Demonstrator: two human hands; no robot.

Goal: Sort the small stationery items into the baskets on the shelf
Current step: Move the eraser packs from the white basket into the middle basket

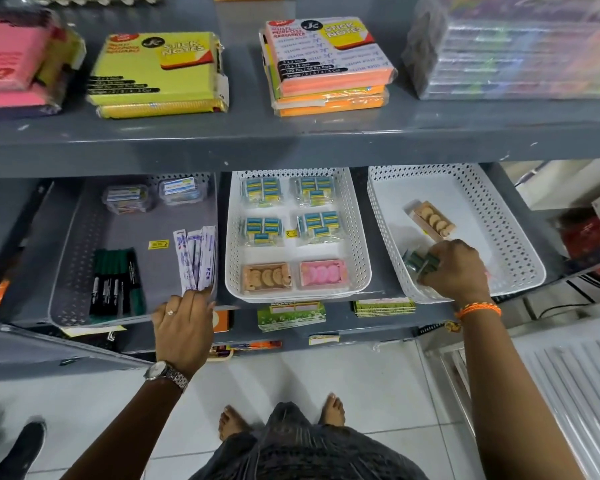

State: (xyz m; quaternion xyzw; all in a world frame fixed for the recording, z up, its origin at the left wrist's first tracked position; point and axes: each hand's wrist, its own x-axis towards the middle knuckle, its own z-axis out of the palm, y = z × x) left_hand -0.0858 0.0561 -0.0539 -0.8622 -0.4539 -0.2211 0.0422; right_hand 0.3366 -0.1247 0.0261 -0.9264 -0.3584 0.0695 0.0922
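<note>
Both arms reaching forward and down, left hand (184,323) lying palm-down with fingers curling at the tips, watch showing on its wrist, right hand (456,268) closing its fingers in a pinch, orange thread band circling that wrist

Grey shelf (291,147), grey perforated basket (84,237) with green-black markers (116,282), two white perforated baskets (357,237) (520,244) holding blue-yellow packs (262,192), a pink box (323,273), tan box (265,278); above, yellow-green (156,69), orange (329,60), pink sticky notes (11,57).
</note>
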